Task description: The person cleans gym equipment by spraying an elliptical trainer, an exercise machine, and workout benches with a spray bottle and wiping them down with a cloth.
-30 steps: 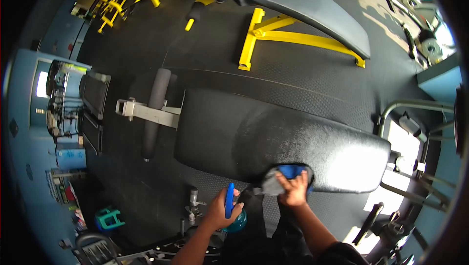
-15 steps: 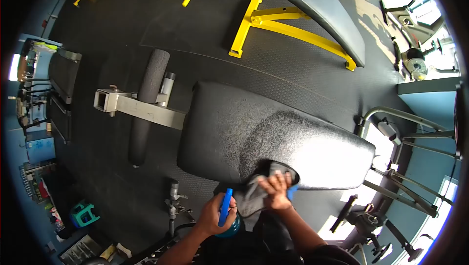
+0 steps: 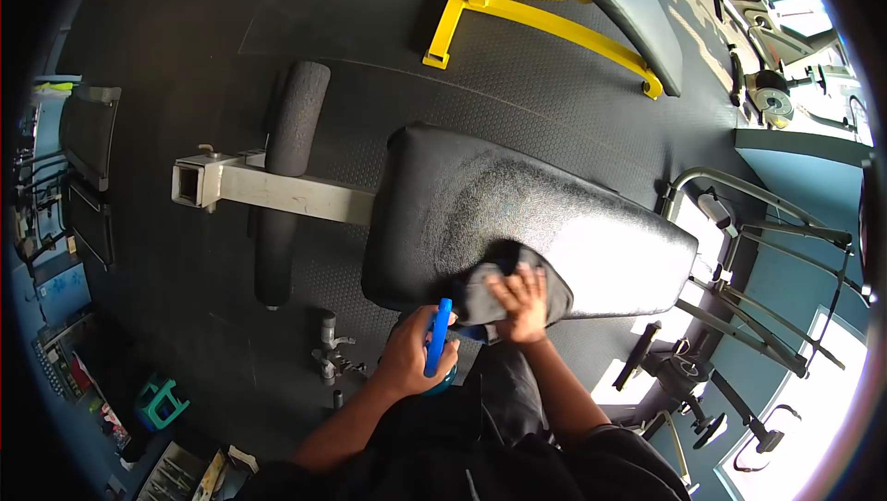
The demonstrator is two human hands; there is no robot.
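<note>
My left hand (image 3: 405, 359) is wrapped round a spray bottle (image 3: 439, 338) with a blue trigger head, held upright near the bench's close edge. Its teal body is mostly hidden below the fingers. My right hand (image 3: 521, 307) lies with fingers spread on a dark cloth (image 3: 479, 298), pressing it onto the near side of a black padded bench (image 3: 434, 196). The fingers are slightly blurred. A damp-looking, grainy sheen covers the middle of the pad, and bright glare whitens its right part.
A pale metal bar (image 3: 296, 198) with a foam roller (image 3: 303, 118) extends left from the bench. Behind stands a yellow-framed bench (image 3: 527, 16). Exercise machines (image 3: 684, 372) line the right side. A green stool (image 3: 161, 402) sits at lower left on the black floor.
My right hand and the cloth have shifted from the bench's near edge further onto the pad. My left hand has risen with the spray bottle. The whole view has moved slightly.
</note>
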